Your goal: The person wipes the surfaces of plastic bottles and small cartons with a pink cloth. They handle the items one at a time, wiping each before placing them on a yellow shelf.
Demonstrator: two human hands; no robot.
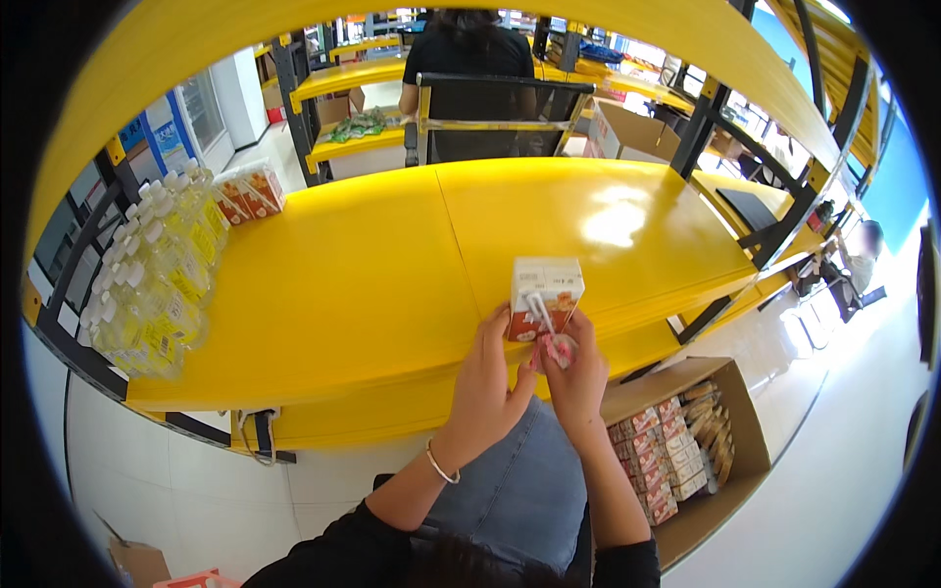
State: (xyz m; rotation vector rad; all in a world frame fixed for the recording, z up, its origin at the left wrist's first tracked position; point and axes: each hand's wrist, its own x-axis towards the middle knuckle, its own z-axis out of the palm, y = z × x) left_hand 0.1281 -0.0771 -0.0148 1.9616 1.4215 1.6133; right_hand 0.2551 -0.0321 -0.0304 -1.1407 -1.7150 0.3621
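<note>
A white and reddish-brown drink carton (545,298) stands upright near the front edge of the yellow shelf (353,294), a wrapped white straw (540,312) on its near face. The fingers of my left hand (481,393) rest along the carton's left side, with the thumb reaching toward a small crumpled pink-and-white item (555,351). My right hand (577,389) pinches that item just in front of the carton, its index finger by the carton's lower right corner. Whether the item is cloth or plastic is unclear.
Several clear bottles with white caps (158,272) line the shelf's left end, beside a carton pack (248,192). At lower right is an open cardboard box (746,441) of cartons. A person (470,51) sits in a mesh-backed chair (500,103) beyond the shelf.
</note>
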